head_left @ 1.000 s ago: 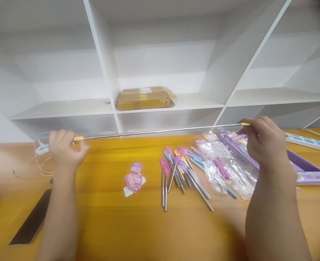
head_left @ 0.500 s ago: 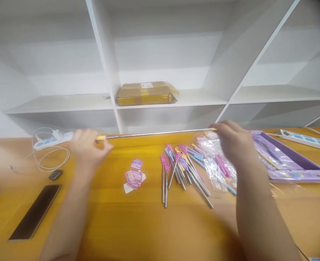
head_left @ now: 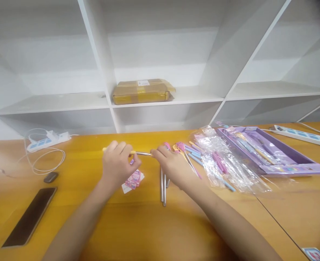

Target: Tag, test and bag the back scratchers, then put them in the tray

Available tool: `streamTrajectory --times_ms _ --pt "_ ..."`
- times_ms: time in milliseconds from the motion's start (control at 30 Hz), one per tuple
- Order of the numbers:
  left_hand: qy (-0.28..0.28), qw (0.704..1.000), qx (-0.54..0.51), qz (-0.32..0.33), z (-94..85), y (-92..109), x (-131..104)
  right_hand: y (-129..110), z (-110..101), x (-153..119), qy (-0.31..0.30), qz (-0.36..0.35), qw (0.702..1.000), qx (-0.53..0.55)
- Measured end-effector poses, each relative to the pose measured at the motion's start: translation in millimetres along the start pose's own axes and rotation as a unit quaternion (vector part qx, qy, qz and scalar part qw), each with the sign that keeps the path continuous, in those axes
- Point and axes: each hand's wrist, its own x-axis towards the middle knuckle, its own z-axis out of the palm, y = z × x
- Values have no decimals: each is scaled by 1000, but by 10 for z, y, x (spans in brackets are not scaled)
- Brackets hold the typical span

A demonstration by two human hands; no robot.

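My left hand (head_left: pixel 118 163) is closed around the yellow handle of a telescopic back scratcher (head_left: pixel 143 153), held level above the table. At the other end of its short metal rod, my right hand (head_left: pixel 172 165) grips the tip, whose shape the fingers hide. Below and behind the right hand lie several more back scratchers (head_left: pixel 163 186) with metal rods and pink or yellow hand-shaped heads, partly covered by that hand. Small pink and white cards (head_left: pixel 134 180) are heaped under the left hand.
To the right are blue handle tubes (head_left: pixel 195 156), clear plastic bags (head_left: pixel 210 145) and a purple box (head_left: pixel 298 169) with wrapped pieces inside. A dark phone (head_left: pixel 29 217), a black case (head_left: pixel 50 177) and a power strip (head_left: pixel 49 141) lie left. A taped carton (head_left: pixel 142 92) sits on the shelf.
My hands have come together from wide apart, and the long metal rod between them has slid in to a short length. The view has shifted slightly.
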Motion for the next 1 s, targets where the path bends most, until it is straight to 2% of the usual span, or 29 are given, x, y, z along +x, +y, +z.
streamTrajectory --times_ms 233,433,700,800,1000 --pt "-19 998 -56 15 26 42 -34 19 -98 -17 19 17 1000 -12" --pt "-52 994 -96 13 -14 84 -52 7 -38 2 38 9 998 -51" --pt "-83 991 -70 76 38 38 -53 45 -181 1 -19 38 999 -15" --pt "-87 992 -56 71 23 11 -69 76 -178 -7 -1 18 1000 -10" --pt "-107 991 -29 71 -10 -33 -29 75 -26 45 60 -24 998 -12"
